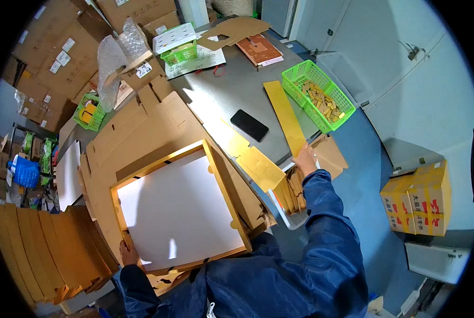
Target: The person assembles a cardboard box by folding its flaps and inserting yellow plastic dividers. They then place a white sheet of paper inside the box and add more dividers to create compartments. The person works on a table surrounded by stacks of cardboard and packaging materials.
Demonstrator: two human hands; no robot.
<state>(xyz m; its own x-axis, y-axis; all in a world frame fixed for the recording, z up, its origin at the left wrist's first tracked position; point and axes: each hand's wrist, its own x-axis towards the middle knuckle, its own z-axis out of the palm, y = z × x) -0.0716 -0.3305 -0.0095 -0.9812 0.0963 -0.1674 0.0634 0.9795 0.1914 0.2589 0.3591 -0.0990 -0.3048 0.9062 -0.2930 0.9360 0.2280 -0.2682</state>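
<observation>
A wooden frame (209, 159) with a white panel (179, 209) inside it lies tilted in front of me. My left hand (129, 253) is closed on the frame's lower left side. To the right, my right hand (305, 160) has its fingers closed at the near end of a long yellow strip (284, 116), which reaches away over the grey table. Just below that hand, a white bin (295, 221) holds folded brown cardboard pieces (290, 192). Flat yellow pieces (255, 165) lie between the frame and the strip.
Large cardboard sheets (136, 132) lie under the frame. A black phone (249, 125) rests on the grey table (221, 95). Beyond the strip stands a green basket (306, 79) of small yellow pieces. Brown panels (46, 249) stand at left; taped cartons (417, 201) sit at right.
</observation>
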